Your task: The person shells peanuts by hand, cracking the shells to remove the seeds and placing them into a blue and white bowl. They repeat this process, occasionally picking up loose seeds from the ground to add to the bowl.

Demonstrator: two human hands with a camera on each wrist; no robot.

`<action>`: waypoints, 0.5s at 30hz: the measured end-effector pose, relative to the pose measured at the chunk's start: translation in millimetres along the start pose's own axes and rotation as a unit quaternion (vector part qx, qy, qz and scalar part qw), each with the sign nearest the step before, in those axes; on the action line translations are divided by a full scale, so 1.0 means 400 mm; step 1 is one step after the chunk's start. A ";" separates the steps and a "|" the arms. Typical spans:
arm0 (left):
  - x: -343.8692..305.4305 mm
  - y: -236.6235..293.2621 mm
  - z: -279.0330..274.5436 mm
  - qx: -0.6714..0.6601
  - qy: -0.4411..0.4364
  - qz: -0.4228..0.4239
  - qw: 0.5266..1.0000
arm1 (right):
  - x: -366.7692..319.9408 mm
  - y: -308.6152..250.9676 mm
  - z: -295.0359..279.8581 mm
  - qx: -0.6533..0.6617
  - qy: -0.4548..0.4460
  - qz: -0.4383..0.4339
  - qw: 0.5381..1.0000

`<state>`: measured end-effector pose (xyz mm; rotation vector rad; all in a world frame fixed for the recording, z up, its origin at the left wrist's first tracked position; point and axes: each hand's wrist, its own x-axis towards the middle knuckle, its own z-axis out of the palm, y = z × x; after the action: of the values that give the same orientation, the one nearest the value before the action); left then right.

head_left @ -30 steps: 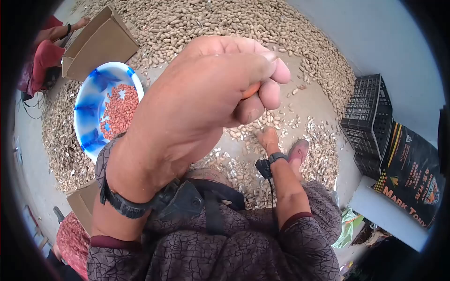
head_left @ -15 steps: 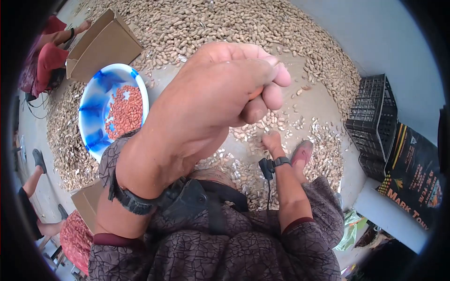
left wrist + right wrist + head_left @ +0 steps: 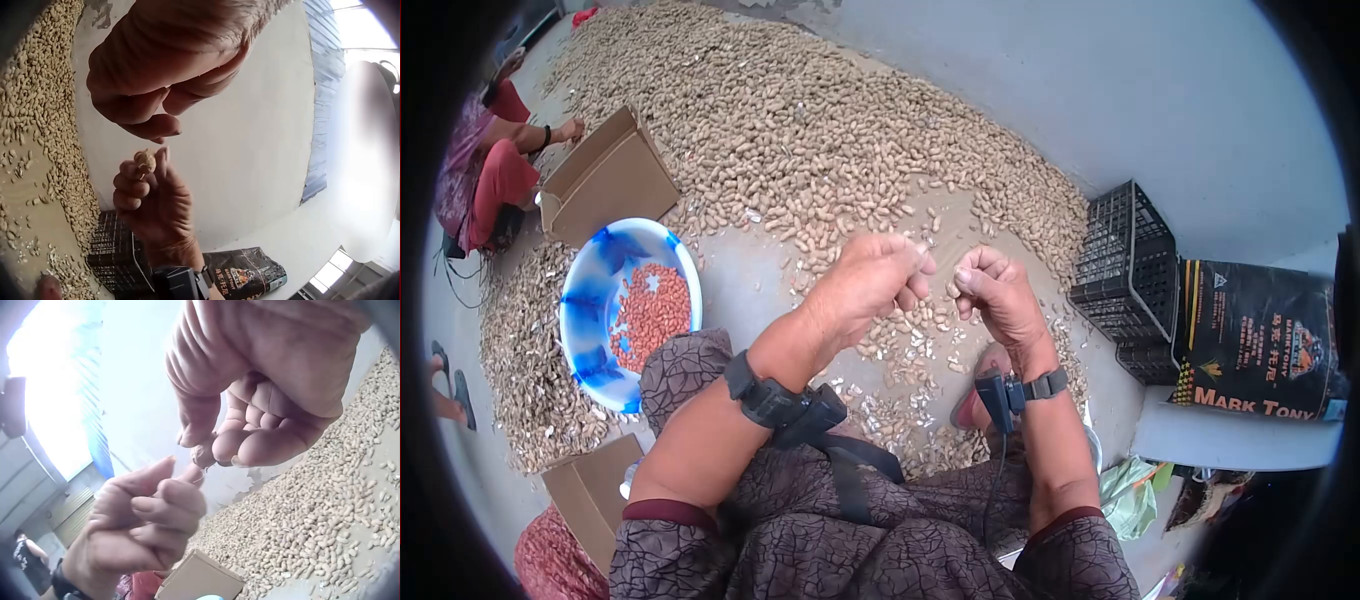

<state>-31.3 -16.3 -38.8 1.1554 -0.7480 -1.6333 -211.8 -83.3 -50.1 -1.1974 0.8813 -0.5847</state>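
The right hand (image 3: 1003,300) pinches a small, tan, rough-shelled peanut (image 3: 145,161) just right of the curled left hand (image 3: 862,288), contents, if any, hidden—probably light, stiff, brittle, so it wants a gentle grip along its sides!

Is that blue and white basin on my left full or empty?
Neither: the basin is partly filled. Reddish kernels cover part of its bottom, leaving much wall bare.

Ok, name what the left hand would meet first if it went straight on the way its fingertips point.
The left hand would most likely meet the peanut pinched in the right hand; depth is unclear, so the right hand itself might come first.
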 end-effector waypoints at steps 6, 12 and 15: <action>0.003 -0.039 0.050 -0.022 -0.119 0.036 0.992 | -0.088 -0.081 0.054 -0.070 0.025 -0.052 0.996; -0.010 -0.042 0.082 -0.094 -0.200 0.010 0.975 | -0.143 -0.070 0.068 -0.044 0.091 -0.101 0.990; -0.015 -0.045 0.093 -0.167 -0.192 0.025 0.967 | -0.148 -0.073 0.082 -0.070 0.112 -0.128 0.983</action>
<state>-71.9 -6.2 -38.9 0.5824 -0.6997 -1.8788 -215.2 -27.0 -2.5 -1.4024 0.9767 -0.8897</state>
